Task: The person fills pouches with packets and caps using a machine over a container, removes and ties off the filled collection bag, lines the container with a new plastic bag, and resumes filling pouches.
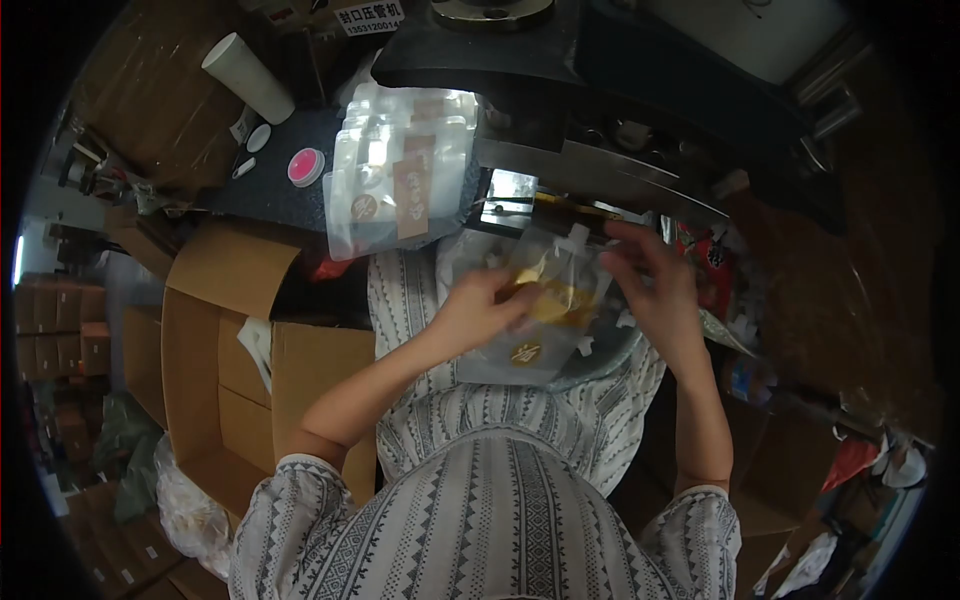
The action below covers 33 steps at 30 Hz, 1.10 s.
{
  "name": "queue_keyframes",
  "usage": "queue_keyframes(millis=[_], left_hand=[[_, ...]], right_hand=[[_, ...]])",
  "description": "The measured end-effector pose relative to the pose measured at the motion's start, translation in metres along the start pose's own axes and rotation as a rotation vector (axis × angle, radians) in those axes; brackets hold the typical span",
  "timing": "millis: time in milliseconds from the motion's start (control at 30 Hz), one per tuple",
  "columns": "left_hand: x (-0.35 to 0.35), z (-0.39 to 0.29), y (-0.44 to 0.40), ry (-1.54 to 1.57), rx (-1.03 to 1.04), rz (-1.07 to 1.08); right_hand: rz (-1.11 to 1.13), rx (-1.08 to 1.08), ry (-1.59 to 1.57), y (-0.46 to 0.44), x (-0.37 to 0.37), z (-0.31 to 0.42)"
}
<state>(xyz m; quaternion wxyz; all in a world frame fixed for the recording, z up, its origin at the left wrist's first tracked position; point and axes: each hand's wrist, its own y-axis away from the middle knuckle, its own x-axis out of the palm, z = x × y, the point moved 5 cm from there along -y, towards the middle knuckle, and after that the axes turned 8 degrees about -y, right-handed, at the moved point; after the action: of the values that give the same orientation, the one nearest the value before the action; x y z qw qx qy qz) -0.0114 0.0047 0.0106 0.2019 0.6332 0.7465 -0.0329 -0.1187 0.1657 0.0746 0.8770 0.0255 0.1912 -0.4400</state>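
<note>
My left hand [482,312] pinches a clear plastic spout pouch [545,355] at its left side, thumb and fingers closed on the film. The pouch has a gold label band and a gold round mark, with a white spout at its top. To the right of that spout is my right hand [657,285], fingers curved, thumb and forefinger apart. Whether something small and white lies between those tips is hard to see. Several small white plastic pieces [586,346] lie around the pouch, over my lap. A stack of similar clear pouches [400,180] lies on the bench ahead, to the left.
A dark machine [480,60] overhangs the bench. Left of the pouch stack are a pink round tin [305,167] and a white cup [248,78] on its side. An open cardboard box [220,400] stands at my left, with a white curved piece [256,350] inside.
</note>
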Motion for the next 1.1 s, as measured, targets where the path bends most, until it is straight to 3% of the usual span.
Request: queue_keyframes(millis=[33,133,200,267,300,367,400,433,500,567,633,700,833,900,967,1100], left_hand=[[0.007,0.008,-0.008,0.286,-0.19,0.054],[0.004,0.005,-0.036,0.183,-0.226,0.084],[0.007,-0.001,-0.041,0.336,-0.245,0.007],[0.01,0.005,-0.045,0.442,-0.251,0.047],[0.01,0.006,-0.042,0.441,-0.251,0.051],[-0.006,0.001,-0.035,0.226,-0.042,-0.042],[-0.025,0.004,-0.03,0.145,0.059,-0.21],[-0.047,0.009,-0.021,0.061,0.153,-0.37],[-0.088,-0.001,-0.002,-0.816,0.367,-0.772],[-0.086,0.04,0.002,-1.275,0.186,-0.693],[-0.078,0.04,0.01,-1.293,0.253,-0.723],[-0.093,0.041,0.019,-1.076,0.153,-0.627],[-0.1,0.032,0.036,-0.855,0.117,-0.684],[-0.082,0.006,0.045,-0.821,0.262,-0.699],[-0.067,-0.016,0.049,-0.756,0.307,-0.685],[-0.059,-0.039,0.051,-0.804,0.39,-0.657]], right_hand=[[-0.097,0.02,0.103,0.002,-0.011,-0.005],[-0.138,0.037,0.316,0.015,-0.032,0.001],[-0.153,0.091,0.43,0.016,-0.05,-0.015],[-0.428,-0.218,0.856,0.008,-0.074,-0.032],[-0.431,-0.214,0.857,0.006,-0.077,-0.049],[-0.311,0.093,1.045,-0.003,-0.081,-0.085],[-0.321,0.085,1.048,-0.005,-0.083,-0.085],[-0.306,0.074,0.874,0.0,-0.082,-0.087],[-0.309,0.073,0.708,0.007,-0.084,-0.085],[-0.277,0.114,0.613,0.008,-0.082,-0.077],[-0.281,0.182,0.686,0.011,-0.08,-0.063],[-0.261,0.254,0.748,0.02,-0.083,-0.054],[-0.237,0.3,0.453,0.027,-0.086,-0.026],[-0.245,0.294,0.303,0.025,-0.072,-0.019],[-0.107,-0.065,-0.041,0.022,-0.039,0.002],[0.065,-0.114,-0.068,0.013,0.009,0.025]])
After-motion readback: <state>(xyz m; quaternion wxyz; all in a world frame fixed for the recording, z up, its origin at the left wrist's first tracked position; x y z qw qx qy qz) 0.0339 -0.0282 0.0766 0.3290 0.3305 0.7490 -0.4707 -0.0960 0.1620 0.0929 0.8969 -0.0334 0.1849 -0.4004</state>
